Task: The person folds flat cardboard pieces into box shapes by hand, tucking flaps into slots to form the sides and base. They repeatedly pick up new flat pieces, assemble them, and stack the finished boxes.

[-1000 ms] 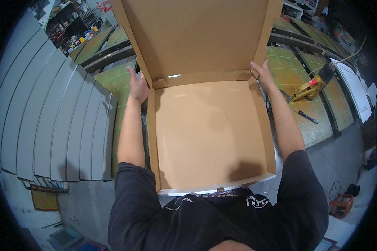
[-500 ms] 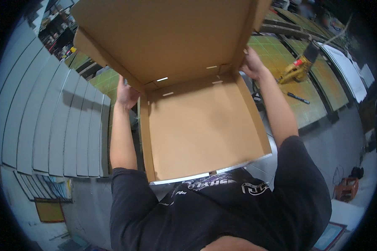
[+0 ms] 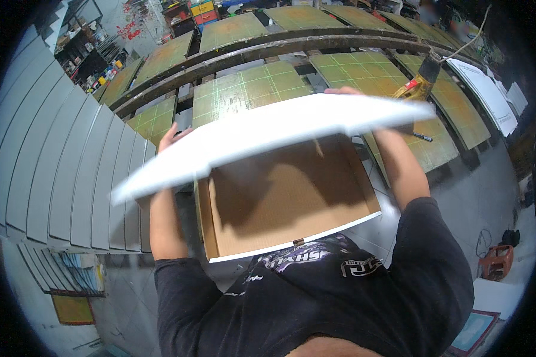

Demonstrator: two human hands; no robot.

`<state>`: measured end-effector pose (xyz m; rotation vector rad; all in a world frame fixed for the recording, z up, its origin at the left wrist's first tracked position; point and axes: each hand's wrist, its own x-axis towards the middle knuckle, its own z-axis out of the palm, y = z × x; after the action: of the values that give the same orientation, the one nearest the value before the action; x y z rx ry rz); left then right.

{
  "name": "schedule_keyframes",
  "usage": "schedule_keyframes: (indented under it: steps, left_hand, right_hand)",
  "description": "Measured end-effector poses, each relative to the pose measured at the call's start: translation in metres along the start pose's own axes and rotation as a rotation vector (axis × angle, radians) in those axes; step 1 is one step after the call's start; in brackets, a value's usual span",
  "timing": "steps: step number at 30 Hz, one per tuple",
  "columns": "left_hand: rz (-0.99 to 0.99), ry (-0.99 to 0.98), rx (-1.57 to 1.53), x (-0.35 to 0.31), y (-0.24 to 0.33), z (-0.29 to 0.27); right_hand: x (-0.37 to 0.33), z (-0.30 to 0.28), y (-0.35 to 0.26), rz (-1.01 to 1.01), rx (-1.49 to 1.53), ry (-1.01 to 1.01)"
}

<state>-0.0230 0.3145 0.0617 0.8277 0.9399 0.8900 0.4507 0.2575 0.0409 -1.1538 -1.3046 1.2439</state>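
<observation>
A cardboard box (image 3: 292,208), brown inside and white outside, is held in front of my shirt. Its white lid (image 3: 268,128) is tilted partway down over the tray, blurred by motion, and the tray's front part still shows. My left hand (image 3: 174,137) is closed at the box's far left side, with the lid covering some of it. At the far right side my right hand (image 3: 345,91) is closed on the box; only fingers show above the lid's back edge, and the lid hides the palm.
Several pale flat boxes (image 3: 65,172) stand in a row at left. Beyond the box are green gridded panels (image 3: 244,89) on dark rails. A yellow heat gun (image 3: 420,83), a black marker (image 3: 421,137) and white papers (image 3: 482,95) lie at right. An orange stool (image 3: 494,262) stands on the floor.
The lid has swung from raised, brown inside showing, down toward me, so its white outside shows. Both hands stay near the box's far sides; the panels behind have come into view.
</observation>
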Motion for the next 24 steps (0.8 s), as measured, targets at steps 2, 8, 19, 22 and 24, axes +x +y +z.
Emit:
schedule_keyframes:
  steps: [2, 8, 19, 22, 24]
  left_hand:
    - [0.035, 0.041, 0.053, -0.022, -0.009, 0.021]
    - [0.337, 0.311, 0.660, -0.022, -0.039, -0.005]
    - [0.207, 0.118, 0.485, -0.143, -0.056, -0.006]
    - [0.259, 0.154, 0.253, -0.185, -0.079, 0.017]
    - [0.212, 0.205, 0.096, -0.201, -0.097, 0.005]
  right_hand:
    - [-0.008, 0.015, -0.002, 0.119, 0.173, 0.049]
    - [-0.017, 0.038, 0.016, -0.078, -0.584, 0.330]
    - [-0.099, 0.047, -0.019, 0.026, -0.345, 0.130]
    - [-0.164, 0.048, -0.036, 0.058, -0.035, 0.163]
    - [-0.178, 0.071, -0.040, 0.086, -0.138, 0.160]
